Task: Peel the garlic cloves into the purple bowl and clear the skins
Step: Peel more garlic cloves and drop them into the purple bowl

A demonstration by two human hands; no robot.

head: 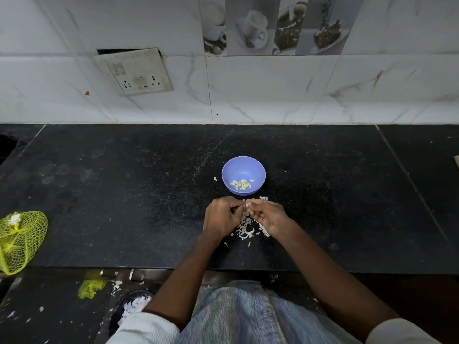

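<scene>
Left hand (221, 217) and right hand (267, 214) pinch one small garlic clove (246, 204) together; several peeled cloves (240, 184) sit in the round purple plastic bowl (243, 175), papery white skins (246, 228) uncleared nearby.

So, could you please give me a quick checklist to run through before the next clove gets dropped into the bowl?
1. Purple bowl upright on the counter, just beyond the hands: ok.
2. Bowl has room; peeled cloves cover only part of its bottom: ok.
3. Left hand and right hand pinch something small between the fingertips: ok.
4. Clove in hand fully peeled: cannot tell, fingers hide it.
5. Skins kept out of the bowl: ok, piled under the hands.
6. Skins cleared away: not ok; loose bits lie around the bowl.
</scene>
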